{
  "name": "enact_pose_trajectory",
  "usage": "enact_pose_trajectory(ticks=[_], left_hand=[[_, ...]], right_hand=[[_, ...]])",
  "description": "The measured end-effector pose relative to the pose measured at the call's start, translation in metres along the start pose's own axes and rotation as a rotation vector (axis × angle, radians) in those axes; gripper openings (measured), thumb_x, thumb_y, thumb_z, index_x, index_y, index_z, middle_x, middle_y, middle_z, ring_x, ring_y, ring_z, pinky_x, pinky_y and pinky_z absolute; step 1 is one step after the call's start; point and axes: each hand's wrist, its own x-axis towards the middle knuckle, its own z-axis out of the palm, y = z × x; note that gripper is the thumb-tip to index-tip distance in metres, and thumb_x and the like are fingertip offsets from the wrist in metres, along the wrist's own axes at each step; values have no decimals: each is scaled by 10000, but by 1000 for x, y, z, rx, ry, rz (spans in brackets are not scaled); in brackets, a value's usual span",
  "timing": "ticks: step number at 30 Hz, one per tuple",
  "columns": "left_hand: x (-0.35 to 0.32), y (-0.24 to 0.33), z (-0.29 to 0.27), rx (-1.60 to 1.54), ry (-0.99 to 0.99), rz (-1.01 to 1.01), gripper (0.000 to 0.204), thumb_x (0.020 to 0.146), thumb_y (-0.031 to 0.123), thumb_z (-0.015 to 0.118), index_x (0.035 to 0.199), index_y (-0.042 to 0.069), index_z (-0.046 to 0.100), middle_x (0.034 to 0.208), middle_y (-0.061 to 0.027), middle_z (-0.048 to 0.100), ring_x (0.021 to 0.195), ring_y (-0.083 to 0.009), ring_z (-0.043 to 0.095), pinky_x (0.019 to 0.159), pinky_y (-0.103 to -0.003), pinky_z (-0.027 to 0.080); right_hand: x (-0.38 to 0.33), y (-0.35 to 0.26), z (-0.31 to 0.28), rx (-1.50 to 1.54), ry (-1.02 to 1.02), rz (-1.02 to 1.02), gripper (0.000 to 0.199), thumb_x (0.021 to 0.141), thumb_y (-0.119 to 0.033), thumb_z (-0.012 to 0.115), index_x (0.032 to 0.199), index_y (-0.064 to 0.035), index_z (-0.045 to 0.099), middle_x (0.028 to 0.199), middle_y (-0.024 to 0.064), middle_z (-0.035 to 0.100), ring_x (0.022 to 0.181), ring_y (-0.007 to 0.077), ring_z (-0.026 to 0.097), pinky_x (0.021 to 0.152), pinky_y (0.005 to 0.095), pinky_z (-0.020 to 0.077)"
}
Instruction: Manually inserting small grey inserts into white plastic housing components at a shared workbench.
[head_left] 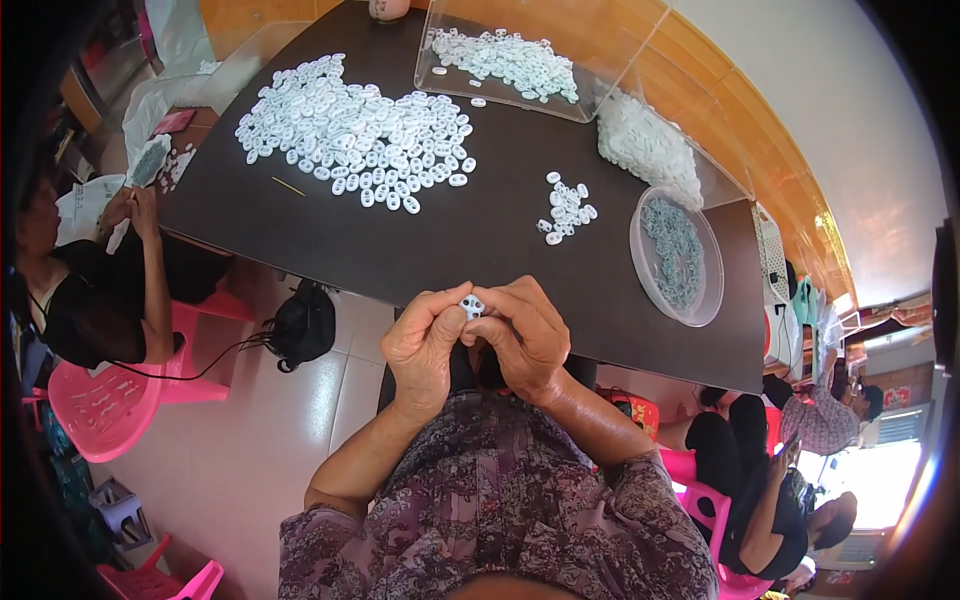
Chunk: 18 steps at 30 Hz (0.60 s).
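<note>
Just past the table's near edge, my left hand [420,350] and my right hand [527,338] meet, fingertips closed on a small white plastic piece [472,306] with dark holes. Thumbs and forefingers of both hands pinch it, hiding its lower part. Beyond them on the dark table [400,255] lies a small cluster of white pieces [567,212], to the right of my hands. A large heap of white oval two-holed pieces [355,130] spreads over the far left. At the right stands a round transparent tub [713,290] holding small grey-blue parts [672,252].
A transparent box [640,50] with white pieces stands at the back, beside a bag of white parts [648,148]. A thin yellowish stick [289,186] lies near the heap. Another person [95,280] works at the left; several people sit at the right. Pink stools [105,400] stand around.
</note>
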Motion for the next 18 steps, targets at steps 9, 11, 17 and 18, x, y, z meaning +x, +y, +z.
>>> enact_pose_trajectory(ticks=[9,11,17,18], left_hand=[[-2,-3,6,44,29,78,183,928,90,551,1049,-34,609,836,-4,541,696,-58,489,632,-189,426],[-1,-2,7,46,28,92,184,930,98,548,1046,-32,606,838,-3,540,695,-57,487,631,-189,425],[-4,2,8,6,73,24,222,926,170,570,1031,-21,609,862,-7,568,744,-59,502,687,-195,434],[-4,1,8,-17,91,9,219,927,166,569,1034,-22,606,871,-8,575,757,-58,503,708,-195,430]], right_hand=[[-2,2,5,-32,30,-45,268,709,-12,709,966,24,644,825,99,626,681,209,558,581,286,461],[-3,1,6,-39,40,-55,285,697,-10,714,972,14,642,831,97,622,680,216,554,572,291,462],[-9,-4,11,-38,38,15,305,714,-39,718,999,5,621,872,100,607,738,232,553,606,305,463],[-9,-4,12,-46,37,8,305,715,-44,719,999,6,617,879,102,606,745,238,553,614,311,465]])
